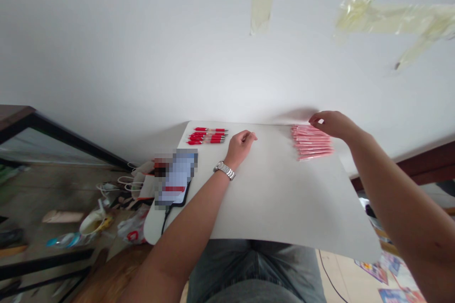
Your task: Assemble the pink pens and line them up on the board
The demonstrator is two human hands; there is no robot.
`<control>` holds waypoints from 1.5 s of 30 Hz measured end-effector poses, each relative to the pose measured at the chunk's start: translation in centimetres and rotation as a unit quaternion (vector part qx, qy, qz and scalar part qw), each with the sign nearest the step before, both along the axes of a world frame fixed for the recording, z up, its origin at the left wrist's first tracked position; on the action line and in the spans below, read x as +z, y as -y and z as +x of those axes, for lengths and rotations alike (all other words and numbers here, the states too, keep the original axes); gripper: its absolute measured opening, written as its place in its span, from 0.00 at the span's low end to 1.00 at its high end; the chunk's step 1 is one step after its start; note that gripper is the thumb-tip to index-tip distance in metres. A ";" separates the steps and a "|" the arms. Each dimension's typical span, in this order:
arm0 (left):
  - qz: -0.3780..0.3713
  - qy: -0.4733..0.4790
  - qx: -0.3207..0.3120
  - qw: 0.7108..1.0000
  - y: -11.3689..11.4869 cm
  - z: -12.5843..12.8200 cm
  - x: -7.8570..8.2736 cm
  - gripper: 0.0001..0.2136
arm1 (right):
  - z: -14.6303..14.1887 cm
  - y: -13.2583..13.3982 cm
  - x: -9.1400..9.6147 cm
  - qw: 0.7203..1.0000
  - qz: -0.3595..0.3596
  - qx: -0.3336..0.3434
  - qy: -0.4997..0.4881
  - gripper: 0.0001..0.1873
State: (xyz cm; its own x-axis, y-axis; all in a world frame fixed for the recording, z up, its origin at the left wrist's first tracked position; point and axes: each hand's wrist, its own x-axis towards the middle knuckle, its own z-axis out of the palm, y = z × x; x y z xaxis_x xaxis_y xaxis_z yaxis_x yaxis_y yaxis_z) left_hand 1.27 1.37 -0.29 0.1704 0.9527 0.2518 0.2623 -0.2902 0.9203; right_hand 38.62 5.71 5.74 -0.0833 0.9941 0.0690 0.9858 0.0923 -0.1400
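My left hand (241, 146), wearing a metal-band watch (224, 170) at the wrist, is loosely closed above the white table, with nothing visible in it. Just left of it lies a group of red pens (206, 138) with clear middles and silver tips, set side by side. On the table's far right, slim pink sticks (313, 144), pen-like with a glossy look, lie in a stacked row. Over the back end of that row is my right hand (330, 124), its thumb and fingertips brought together; whether a stick is between them I cannot make out.
A phone (177, 175), partly blurred, with a cable, lies at the left edge of the white table (277, 199). A wall (142, 57) with yellowed tape rises behind. Bags, a cup and a bottle (66, 240) are on the floor at left.
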 end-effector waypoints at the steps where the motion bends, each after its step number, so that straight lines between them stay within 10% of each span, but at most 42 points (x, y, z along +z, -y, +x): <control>1: 0.001 0.000 0.000 1.000 0.0 0.0 0.0 0.19 | -0.4 0.3 0.3 1.000 0.021 -0.003 -0.007 0.10; 9: 0.001 0.006 0.001 1.000 -0.1 0.0 -0.1 0.17 | -6.8 3.2 0.6 0.986 0.096 0.011 -0.138 0.13; 21: 0.010 -0.019 0.003 1.000 -0.2 0.0 -0.2 0.17 | -16.6 6.3 -5.8 0.958 0.124 0.086 -0.244 0.15; 45: 0.020 -0.032 -0.032 0.999 -0.4 0.1 -0.3 0.15 | -17.7 5.6 -7.9 0.971 0.101 0.092 -0.195 0.12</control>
